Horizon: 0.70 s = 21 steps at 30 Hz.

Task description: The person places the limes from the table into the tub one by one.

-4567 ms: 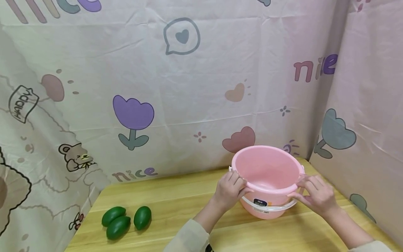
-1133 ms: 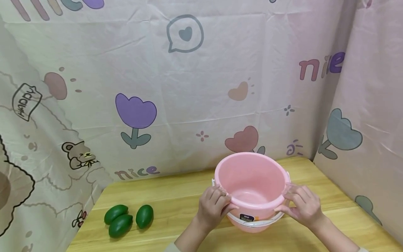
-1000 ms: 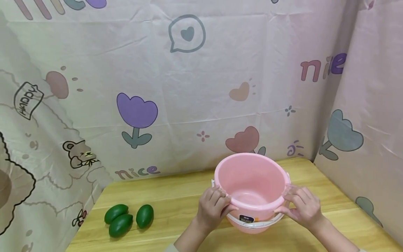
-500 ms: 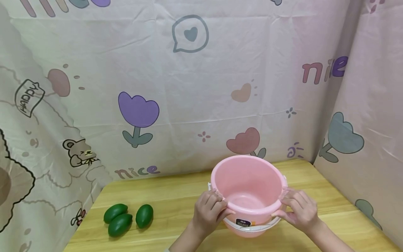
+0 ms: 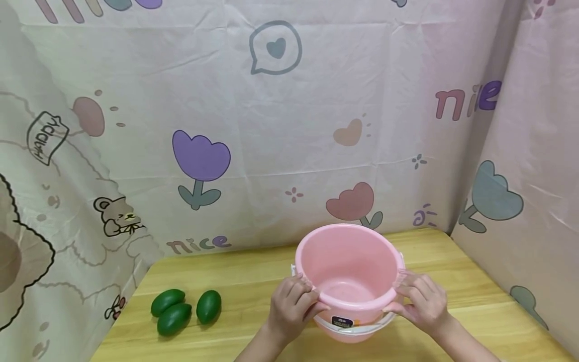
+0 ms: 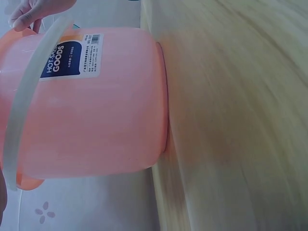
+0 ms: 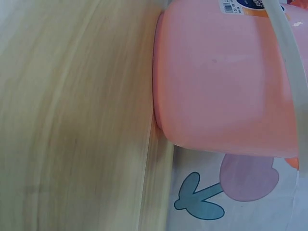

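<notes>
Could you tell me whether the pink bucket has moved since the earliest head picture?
Yes, the pink bucket has shifted left and closer, judged against the printed red heart behind it.

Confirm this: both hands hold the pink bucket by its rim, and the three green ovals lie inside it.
Not quite: the three green ovals are not inside the pink bucket. The head view shows them on the table, to its left. Both hands, left hand and right hand, do hold its rim.
</notes>
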Motion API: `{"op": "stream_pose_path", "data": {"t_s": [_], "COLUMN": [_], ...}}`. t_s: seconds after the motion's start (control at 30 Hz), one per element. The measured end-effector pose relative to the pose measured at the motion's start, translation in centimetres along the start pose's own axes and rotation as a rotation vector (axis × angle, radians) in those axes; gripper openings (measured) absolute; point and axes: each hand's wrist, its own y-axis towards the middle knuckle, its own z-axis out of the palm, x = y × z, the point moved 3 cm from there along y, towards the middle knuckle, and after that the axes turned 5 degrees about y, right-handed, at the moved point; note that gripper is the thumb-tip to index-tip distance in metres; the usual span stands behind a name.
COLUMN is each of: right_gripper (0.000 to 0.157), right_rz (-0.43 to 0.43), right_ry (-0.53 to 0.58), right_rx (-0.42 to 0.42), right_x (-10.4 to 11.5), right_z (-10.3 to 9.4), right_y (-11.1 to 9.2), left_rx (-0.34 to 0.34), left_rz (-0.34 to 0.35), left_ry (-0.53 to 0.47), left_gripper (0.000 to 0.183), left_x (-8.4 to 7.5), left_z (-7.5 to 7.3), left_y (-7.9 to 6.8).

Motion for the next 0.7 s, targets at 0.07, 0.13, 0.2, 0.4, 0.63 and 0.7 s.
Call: {"op": "stream_pose_path", "data": {"t_s": [0.07, 0.13, 0.2, 0.4, 0.63, 0.7], "right_gripper": [0.054, 0.054, 0.054, 0.055, 0.055, 0.054], "right_rz": [-0.003, -0.008, -0.012, -0.028, -0.036, -0.033], "right_ry": [0.001, -0.001, -0.004, -0.018, -0.013, -0.007], "right_rx": [-0.001, -0.003, -0.004, 0.003, 0.006, -0.001], "right_x": [0.0, 0.1, 0.1, 0.3, 0.7, 0.8], "right_z": [0.1, 0.3, 0.3, 0.4, 0.6, 0.7], "right_y": [0.0, 0.0, 0.1, 0.2, 0.4, 0.4], "left_rx": [0.001, 0.0, -0.004, -0.014, -0.025, -0.028], "left_rz": [0.006, 0.012, 0.016, 0.032, 0.039, 0.038], "left_ry": [0.003, 0.007, 0.008, 0.016, 0.022, 0.025], "left_gripper": [0.037, 0.037, 0.037, 0.037, 0.038, 0.038], "left_x": [0.1, 0.2, 0.2, 0.2, 0.0, -0.1], "left_z": [-0.2, -0.3, -0.4, -0.8, -1.6, -1.8], "left_y": [0.0, 0.0, 0.1, 0.4, 0.6, 0.6]}}
